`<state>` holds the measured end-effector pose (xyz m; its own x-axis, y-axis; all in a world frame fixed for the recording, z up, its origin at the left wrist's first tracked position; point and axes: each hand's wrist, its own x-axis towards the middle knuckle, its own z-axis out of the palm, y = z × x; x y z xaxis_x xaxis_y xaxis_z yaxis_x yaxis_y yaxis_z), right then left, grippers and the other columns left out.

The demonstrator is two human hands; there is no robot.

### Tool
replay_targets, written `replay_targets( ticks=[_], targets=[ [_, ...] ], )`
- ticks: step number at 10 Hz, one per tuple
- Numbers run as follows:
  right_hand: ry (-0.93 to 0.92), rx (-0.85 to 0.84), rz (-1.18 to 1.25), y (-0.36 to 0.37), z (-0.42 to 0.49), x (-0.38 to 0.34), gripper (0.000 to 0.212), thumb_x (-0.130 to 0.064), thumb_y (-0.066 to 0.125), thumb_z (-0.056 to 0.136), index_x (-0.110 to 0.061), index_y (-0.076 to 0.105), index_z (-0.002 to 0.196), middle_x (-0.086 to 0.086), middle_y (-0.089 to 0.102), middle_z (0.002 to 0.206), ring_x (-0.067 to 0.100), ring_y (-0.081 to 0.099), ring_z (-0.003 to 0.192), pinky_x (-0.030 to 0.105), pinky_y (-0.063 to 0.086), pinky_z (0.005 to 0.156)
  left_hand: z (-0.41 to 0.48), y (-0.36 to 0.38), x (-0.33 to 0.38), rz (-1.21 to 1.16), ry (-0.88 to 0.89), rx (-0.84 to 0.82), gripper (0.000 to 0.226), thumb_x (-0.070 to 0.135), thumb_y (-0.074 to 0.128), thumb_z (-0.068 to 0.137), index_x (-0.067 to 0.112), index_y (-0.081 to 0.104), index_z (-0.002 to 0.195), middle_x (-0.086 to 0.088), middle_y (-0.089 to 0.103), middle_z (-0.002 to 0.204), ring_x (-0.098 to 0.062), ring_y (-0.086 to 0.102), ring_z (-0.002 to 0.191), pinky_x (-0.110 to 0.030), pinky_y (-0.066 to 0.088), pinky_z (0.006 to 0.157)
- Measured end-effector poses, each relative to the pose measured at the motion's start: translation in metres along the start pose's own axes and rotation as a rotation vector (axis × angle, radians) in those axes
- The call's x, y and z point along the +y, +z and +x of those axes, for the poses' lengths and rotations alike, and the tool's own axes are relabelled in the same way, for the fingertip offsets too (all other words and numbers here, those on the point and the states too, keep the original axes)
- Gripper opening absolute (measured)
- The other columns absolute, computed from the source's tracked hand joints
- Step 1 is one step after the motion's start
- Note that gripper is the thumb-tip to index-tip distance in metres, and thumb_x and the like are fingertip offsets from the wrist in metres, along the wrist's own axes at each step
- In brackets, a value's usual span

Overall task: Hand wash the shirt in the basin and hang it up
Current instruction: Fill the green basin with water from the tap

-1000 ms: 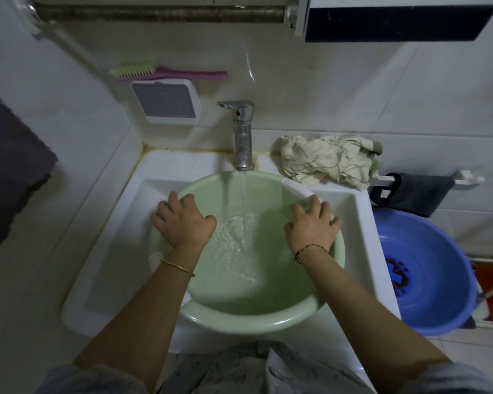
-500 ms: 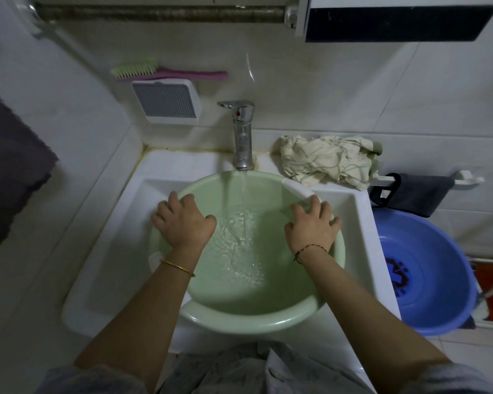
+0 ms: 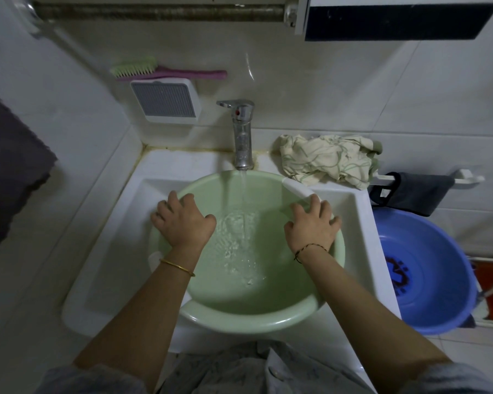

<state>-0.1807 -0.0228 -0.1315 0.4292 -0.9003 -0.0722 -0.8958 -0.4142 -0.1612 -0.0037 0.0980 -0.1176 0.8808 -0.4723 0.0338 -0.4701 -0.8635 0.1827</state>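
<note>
Since a second ago almost nothing has moved: our hands stay on the rim and only the churned water under the stream has spread and risen a little. Our left hand (image 3: 182, 221) holds the left rim of the green basin (image 3: 251, 322), fingers curled over the outer edge and thumb pointing inward toward the water. Between our two holds the tap (image 3: 241, 135) pours a thin stream into the bowl, which sits in the white sink (image 3: 108, 231). Our right hand (image 3: 310, 226) grips the right rim, fingers spread and bent over the edge beside a paler patch of rim. Beyond that hand, up and to its right on the back corner of the sink, lies the shirt (image 3: 329, 160), not yet in the water.

We judge the main risk to be overfilling: with the tap left running and both hands busy on the rim, the basin could brim over or grow too heavy to shift without slopping. It overhangs the sink's front edge toward us, so a careless tug could tip it onto our clothes.

The shirt looks dry, a crumpled cream heap with thin green lines, bunched loosely with one edge drooping over the sink's side. Right of it stands a blue tub (image 3: 427, 268)
</note>
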Motion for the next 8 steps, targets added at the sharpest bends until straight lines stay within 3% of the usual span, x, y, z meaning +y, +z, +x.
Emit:
replay_targets(
  ticks=[8],
  targets=[
    [-0.001,0.000,-0.001,-0.0011,-0.0007,-0.0001,0.040,-0.036,0.050,0.087,-0.032,0.049,0.127,0.009,0.020,0.150,0.032,0.014,0.138,0.054,0.018,0.109,-0.0003,0.0019,-0.0001,-0.004,0.007,0.034,0.065,0.034,0.066,0.067,0.019,0.051,0.129,-0.010,0.033,0.146,-0.033,0.031,0.129,-0.044,0.019,0.107]
  ],
)
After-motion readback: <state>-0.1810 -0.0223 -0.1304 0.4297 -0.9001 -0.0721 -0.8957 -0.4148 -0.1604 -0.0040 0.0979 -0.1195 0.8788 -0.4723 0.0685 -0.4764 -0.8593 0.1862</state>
